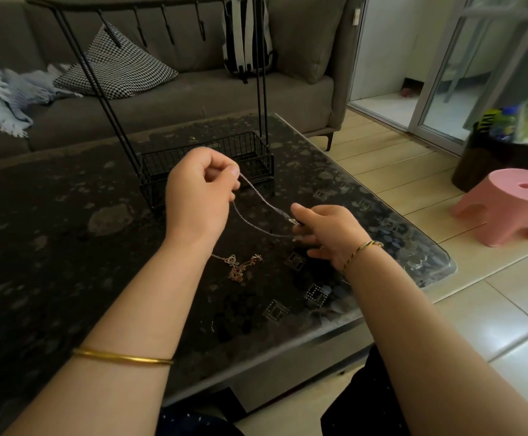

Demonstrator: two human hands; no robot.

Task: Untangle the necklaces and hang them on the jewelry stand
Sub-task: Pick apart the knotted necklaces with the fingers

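Mid-untangle; nothing hung yet, as far as visible. Pinching upper end of thin silver twisted-chain necklace (256, 194) between thumb and forefinger of left hand (198, 190), remaining fingers curled in. Pinching lower end with right hand (328, 234) at a small pendant or clasp (too small to tell which), other fingers spread loose. Holding it in air as two strands above dark speckled glass-topped surface (67, 231), just in front of black wire jewelry stand (253, 152). Appears clear of small gold-and-rose tangle of chains (237, 267) lying on surface below, near left wrist.

Next, probably: lift, open the loop, drop over one of the black hooks (167, 26) under stand's top bar. Calls for keeping both strands apart and a steady reach upward. Then back to the tangle.
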